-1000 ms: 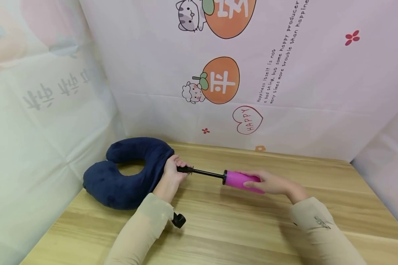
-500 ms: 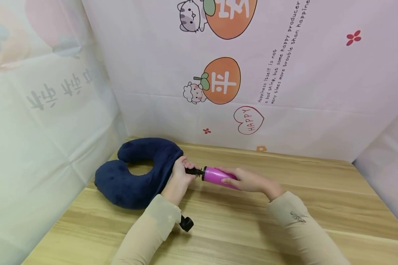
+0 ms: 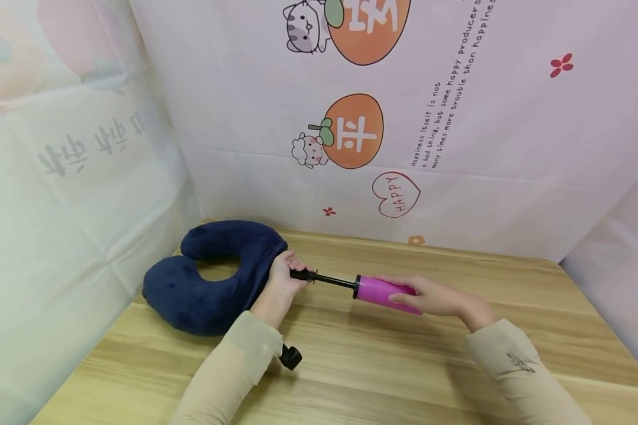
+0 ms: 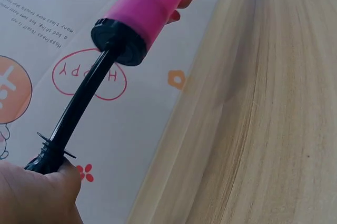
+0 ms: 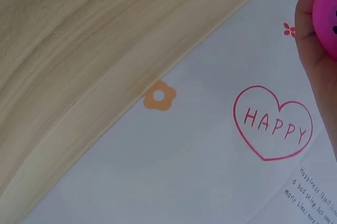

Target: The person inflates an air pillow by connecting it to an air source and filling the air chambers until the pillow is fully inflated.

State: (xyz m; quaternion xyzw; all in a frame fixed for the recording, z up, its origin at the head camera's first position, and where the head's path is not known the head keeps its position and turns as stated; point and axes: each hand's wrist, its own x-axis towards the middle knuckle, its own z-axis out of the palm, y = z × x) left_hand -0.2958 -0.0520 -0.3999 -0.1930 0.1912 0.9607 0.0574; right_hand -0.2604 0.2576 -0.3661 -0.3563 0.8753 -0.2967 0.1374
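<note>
Pink plastic pump cylinder (image 3: pixel 374 291) clasped by right fingers (image 3: pixel 412 282), black end piece (image 3: pixel 301 274) by left fingers (image 3: pixel 297 263) beside navy plush U-shaped pillow (image 3: pixel 218 307); slim black rod (image 3: pixel 336 281) extended. Likely inflating; next, push cylinder inward.

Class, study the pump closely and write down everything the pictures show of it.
The pump has a smooth pink barrel, plastic by its look, with a ridged black collar at one end. A stretch of black rod shows between the collar and a black end piece with thin side prongs. It is held nearly level above the table. The right hand grips the barrel; the left hand holds the end piece beside the pillow, hiding any join.
</note>
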